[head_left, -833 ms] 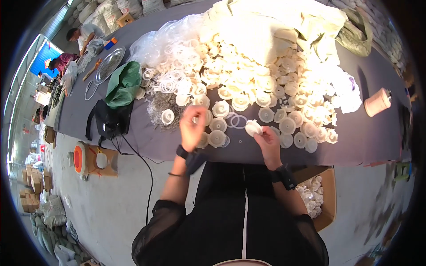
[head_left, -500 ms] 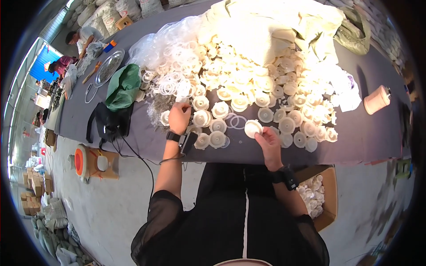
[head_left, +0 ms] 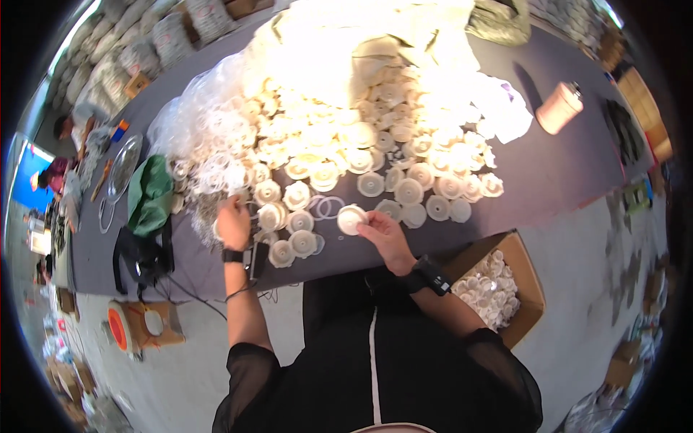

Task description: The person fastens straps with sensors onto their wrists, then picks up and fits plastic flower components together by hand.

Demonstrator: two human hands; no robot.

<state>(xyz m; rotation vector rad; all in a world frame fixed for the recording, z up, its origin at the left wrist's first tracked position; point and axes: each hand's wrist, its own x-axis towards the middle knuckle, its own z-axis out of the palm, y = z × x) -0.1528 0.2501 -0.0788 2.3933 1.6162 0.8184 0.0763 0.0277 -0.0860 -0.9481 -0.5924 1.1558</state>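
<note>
Between the thumb and fingers of my right hand is a round cream plastic cap, raised near the table's front edge with its face up. My left hand is lowered at a heap of tiny grey pieces, its fingers curled together. Whatever those fingertips pinch, if anything, is hidden. More round caps lie between my hands, beside thin translucent rings. A pile of white rings sits just beyond my left hand.
A large heap of cream caps covers the table's middle. At left lie a green bag and a black pouch with cables. A pinkish cylinder stands at right. Below the edge is a carton of white parts. Others work far left.
The view has turned, so the table and its contents sit further left in the picture. My right hand still holds the cap; my left hand stays by the grey heap.
</note>
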